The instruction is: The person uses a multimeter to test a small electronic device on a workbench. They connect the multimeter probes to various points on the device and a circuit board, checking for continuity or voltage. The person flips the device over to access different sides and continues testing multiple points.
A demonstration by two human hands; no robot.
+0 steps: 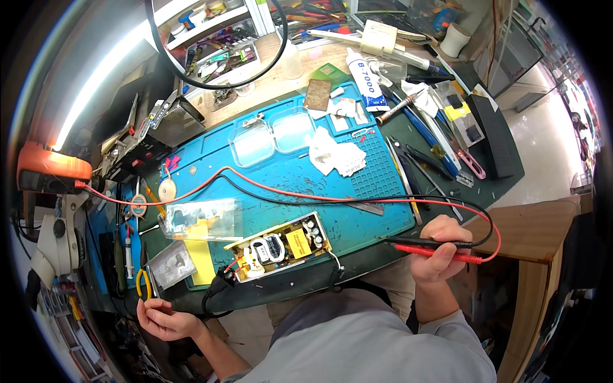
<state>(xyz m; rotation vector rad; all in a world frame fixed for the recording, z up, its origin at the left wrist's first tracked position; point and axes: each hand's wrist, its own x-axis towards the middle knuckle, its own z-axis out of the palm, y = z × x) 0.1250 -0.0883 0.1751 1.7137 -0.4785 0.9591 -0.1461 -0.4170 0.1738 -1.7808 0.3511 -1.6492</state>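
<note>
My right hand, off the bench's right front edge, grips two multimeter probes side by side: a black probe above a red probe. Their leads run left across the mat to an orange-cased multimeter. At the front left edge, my left hand is closed in a pinch; whatever lies between its fingertips is hidden. Yellow-handled pliers lie just above those fingers. Between the hands, near the front edge, rests an open power supply board with a black power plug beside its left end.
A blue silicone mat carries a clear plastic case, crumpled tissue and a clear bag. Tools and a glue tube crowd the right and back. A black cable loop hangs overhead. A wooden cabinet stands at right.
</note>
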